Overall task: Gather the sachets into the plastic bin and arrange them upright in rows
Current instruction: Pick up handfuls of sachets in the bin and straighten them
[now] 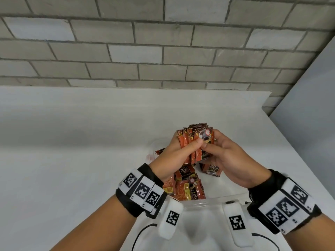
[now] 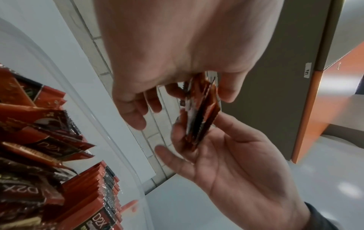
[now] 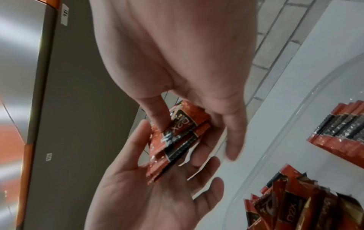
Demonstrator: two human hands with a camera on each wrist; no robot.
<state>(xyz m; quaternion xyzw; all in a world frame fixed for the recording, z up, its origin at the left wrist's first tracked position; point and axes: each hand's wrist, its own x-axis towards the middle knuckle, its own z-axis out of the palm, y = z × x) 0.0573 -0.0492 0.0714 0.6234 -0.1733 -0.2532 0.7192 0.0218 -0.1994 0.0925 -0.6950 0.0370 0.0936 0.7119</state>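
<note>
Holding sachet stack [image 1: 196,140], both hands, above bin [image 1: 203,202]

The head camera looks forward and down from above the forearms onto a white table [image 1: 72,142] against a brick wall [image 1: 163,42]. The 2 wrist cameras sit very close, each looking along its own palm toward the fingers. All 3 views share the bunch of sachets [image 1: 195,142] [image 2: 201,112] [image 3: 177,138] held between the left hand [image 1: 174,158] [image 2: 167,51] [image 3: 149,191] and right hand [image 1: 228,160] [image 2: 242,168] [image 3: 177,49], plus the clear bin [image 1: 208,203] [image 2: 110,132] [image 3: 295,124].
</note>
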